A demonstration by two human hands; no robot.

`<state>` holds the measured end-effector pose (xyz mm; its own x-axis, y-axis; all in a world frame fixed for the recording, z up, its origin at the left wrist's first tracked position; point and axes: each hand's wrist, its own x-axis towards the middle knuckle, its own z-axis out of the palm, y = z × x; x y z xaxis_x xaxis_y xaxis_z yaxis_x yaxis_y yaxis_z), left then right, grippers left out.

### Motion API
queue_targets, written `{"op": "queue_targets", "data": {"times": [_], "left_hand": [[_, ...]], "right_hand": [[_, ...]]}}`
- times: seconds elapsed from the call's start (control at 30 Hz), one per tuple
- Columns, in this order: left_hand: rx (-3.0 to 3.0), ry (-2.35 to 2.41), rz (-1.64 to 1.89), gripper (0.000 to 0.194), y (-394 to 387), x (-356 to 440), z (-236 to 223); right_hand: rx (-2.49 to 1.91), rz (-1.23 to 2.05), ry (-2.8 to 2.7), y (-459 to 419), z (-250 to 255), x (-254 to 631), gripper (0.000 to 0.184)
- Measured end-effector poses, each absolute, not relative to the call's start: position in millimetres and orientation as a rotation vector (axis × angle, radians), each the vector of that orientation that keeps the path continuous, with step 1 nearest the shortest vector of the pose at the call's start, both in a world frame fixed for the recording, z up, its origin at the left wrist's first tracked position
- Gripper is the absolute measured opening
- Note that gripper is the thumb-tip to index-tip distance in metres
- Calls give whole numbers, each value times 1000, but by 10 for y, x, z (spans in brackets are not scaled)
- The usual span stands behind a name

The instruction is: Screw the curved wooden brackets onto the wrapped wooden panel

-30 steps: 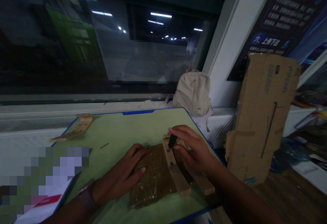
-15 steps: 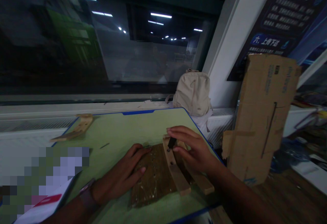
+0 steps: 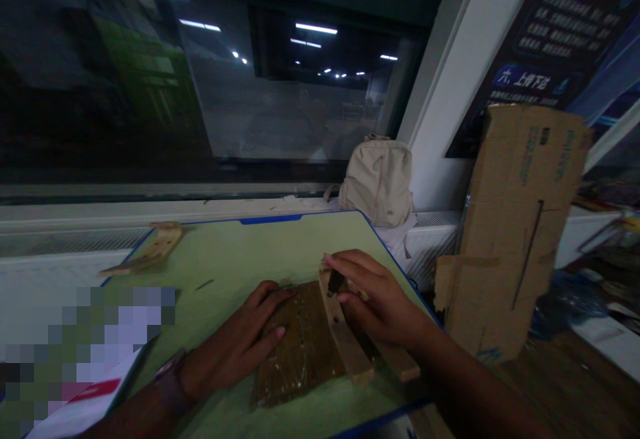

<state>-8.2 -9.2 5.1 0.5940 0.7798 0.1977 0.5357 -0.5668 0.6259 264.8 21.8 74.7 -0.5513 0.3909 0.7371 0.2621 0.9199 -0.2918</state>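
Note:
My left hand (image 3: 255,332) lies with its fingers spread on the left side of a brown wooden board (image 3: 305,352) that has clear plastic film over it. Between the thumb and fingers of my right hand (image 3: 375,292) is a short black tool with a metal tip (image 3: 337,283). Its tip meets a curved wooden bar (image 3: 345,345) near a hole; whether it is inside the hole I cannot tell. Another wooden bar (image 3: 395,357) runs beside the first, partly hidden under my right hand.
A green table top (image 3: 225,252) with blue edging bears everything. A bent wooden piece with holes (image 3: 160,245) and a thin dark stick (image 3: 205,285) lie at the left. Behind stands a beige backpack (image 3: 377,182); cardboard (image 3: 515,239) leans at the right.
The fingers of my right hand have shifted a little around the black tool, which has turned slightly. My left hand and the board stay in place.

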Motion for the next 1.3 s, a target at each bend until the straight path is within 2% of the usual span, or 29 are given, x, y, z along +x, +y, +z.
{"op": "queue_targets", "data": {"times": [0.1,0.37,0.6,0.77,0.93,1.1,1.23,1.3], "left_hand": [[2309,1042,628,48,-90,-79,58],[2315,1052,639,49,-84,-82,42],[2305,1068,637,49,-87,-87,42],[2317,1060,641,50,-90,-105,5],[2318,1075,636,51,-97,-98,14],[2308,1065,637,50,-88,-101,12],[2306,1061,635,49,-95,-101,31],[2307,1053,636,49,-94,-94,44]], "right_hand": [[-496,188,-2179,208,736,2636,44],[-448,81,-2018,286,677,2623,24],[-456,136,-2067,213,693,2617,31],[-550,-42,-1937,256,691,2626,20],[-510,-110,-2030,216,711,2623,27],[-613,-72,-1961,233,700,2607,24],[-631,-167,-1880,253,689,2619,13],[-619,-217,-1906,234,684,2627,15]]}}
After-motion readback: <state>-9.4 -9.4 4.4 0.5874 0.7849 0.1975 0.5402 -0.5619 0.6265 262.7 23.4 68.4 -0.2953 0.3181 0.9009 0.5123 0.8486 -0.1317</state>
